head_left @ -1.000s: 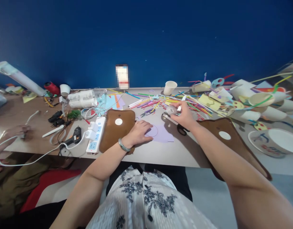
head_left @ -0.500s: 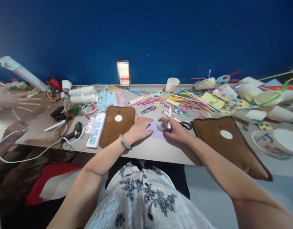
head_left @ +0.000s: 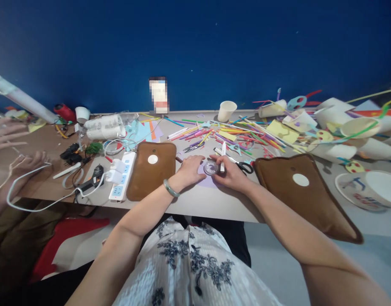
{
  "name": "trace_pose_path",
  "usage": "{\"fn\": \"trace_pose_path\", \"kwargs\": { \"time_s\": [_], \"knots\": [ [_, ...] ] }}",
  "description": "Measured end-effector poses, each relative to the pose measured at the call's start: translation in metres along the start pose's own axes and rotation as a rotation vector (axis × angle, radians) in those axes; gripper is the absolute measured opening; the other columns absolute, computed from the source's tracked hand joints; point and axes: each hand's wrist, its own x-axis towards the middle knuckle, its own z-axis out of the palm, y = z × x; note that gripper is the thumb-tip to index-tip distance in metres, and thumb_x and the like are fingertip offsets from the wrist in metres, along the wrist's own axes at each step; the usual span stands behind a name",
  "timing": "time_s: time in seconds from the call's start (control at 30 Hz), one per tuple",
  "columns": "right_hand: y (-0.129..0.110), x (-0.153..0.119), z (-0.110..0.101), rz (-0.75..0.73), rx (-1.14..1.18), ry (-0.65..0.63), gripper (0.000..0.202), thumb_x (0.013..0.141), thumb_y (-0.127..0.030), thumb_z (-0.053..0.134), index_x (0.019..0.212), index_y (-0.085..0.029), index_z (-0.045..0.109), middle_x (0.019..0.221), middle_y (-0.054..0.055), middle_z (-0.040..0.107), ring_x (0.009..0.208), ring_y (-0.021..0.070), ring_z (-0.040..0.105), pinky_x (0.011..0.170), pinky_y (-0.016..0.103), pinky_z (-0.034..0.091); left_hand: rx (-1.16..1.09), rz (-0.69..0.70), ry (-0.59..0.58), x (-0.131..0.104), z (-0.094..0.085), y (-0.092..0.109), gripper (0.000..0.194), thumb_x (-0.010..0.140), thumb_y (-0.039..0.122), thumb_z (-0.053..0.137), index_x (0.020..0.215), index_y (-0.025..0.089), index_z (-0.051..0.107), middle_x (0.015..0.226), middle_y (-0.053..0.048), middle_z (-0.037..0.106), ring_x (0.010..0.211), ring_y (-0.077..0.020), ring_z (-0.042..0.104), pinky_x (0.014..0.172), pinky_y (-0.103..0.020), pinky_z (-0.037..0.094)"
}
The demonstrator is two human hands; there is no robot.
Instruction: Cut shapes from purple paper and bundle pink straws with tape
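My left hand (head_left: 190,171), a bracelet on its wrist, rests open on a piece of purple paper (head_left: 209,182). A small round clear piece (head_left: 211,167), which looks like a roll of tape, lies over the paper between my two hands. My right hand (head_left: 232,173) is closed around a white marker (head_left: 223,154) that points up, and its fingertips touch the round piece's right side. Black-handled scissors (head_left: 245,167) lie just beyond my right hand. The fingers of my left hand reach close to the round piece's left edge.
Brown hot-water bags (head_left: 152,178) (head_left: 289,191) flank my hands. On the left are a power strip (head_left: 121,180), a glue gun (head_left: 94,176) and another person's hands (head_left: 29,163) with a white cord. Coloured sticks (head_left: 240,134) and paper cups (head_left: 227,111) lie behind.
My right hand has brought the round clear piece left, over the purple paper beside my left hand. The other person's near hand has lifted the cord, and the view has shifted slightly.
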Motion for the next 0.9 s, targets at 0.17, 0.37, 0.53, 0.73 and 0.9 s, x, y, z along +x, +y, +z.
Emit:
{"fn": "trace_pose_path", "kwargs": {
  "time_s": [0.17,0.37,0.53,0.73,0.9],
  "knots": [
    [0.0,0.002,-0.003,0.061,0.031,0.023,0.035,0.076,-0.028,0.071,0.095,-0.028,0.042,0.133,0.016,0.064,0.125,0.0323,0.061,0.104,0.054,0.044,-0.04,0.029,0.041,0.001,0.007,-0.009,0.059,0.074,0.026,0.076,0.128,0.015,0.055,0.122,-0.012,0.064,0.118,-0.0288,0.056,0.106,-0.043,0.043],
    [0.003,0.002,-0.001,0.073,0.099,0.046,0.036,0.075,-0.028,0.074,0.096,-0.027,0.044,0.134,0.015,0.065,0.126,0.0324,0.061,0.104,0.053,0.045,-0.015,0.057,0.063,0.003,0.009,-0.011,0.052,0.077,0.031,0.075,0.123,0.017,0.057,0.119,-0.011,0.065,0.113,-0.0288,0.058,0.103,-0.044,0.044],
    [0.007,0.001,-0.003,0.019,0.088,0.032,0.038,0.078,-0.035,0.075,0.101,-0.026,0.045,0.138,0.017,0.062,0.128,0.033,0.059,0.106,0.054,0.044,0.026,0.073,0.061,0.003,0.008,-0.008,0.052,0.079,0.042,0.074,0.123,0.018,0.058,0.119,-0.011,0.064,0.114,-0.0292,0.058,0.102,-0.044,0.044],
    [-0.011,-0.005,-0.021,-0.014,0.094,0.27,0.025,0.095,-0.043,0.059,0.115,-0.027,0.057,0.124,0.011,0.071,0.117,0.0314,0.067,0.1,0.05,0.052,0.066,0.067,0.071,0.003,0.01,-0.005,0.062,0.079,0.048,0.075,0.128,0.017,0.055,0.12,-0.011,0.064,0.117,-0.0292,0.058,0.103,-0.042,0.041],
    [-0.028,-0.017,-0.036,0.107,0.131,0.266,0.036,0.102,-0.048,0.043,0.126,-0.03,0.061,0.086,0.003,0.075,0.064,0.0221,0.07,0.068,0.04,0.055,0.153,0.086,0.083,0.007,0.014,-0.004,0.061,0.08,0.055,0.071,0.126,0.017,0.056,0.116,-0.011,0.064,0.113,-0.0296,0.058,0.101,-0.043,0.041]
  ]
}}
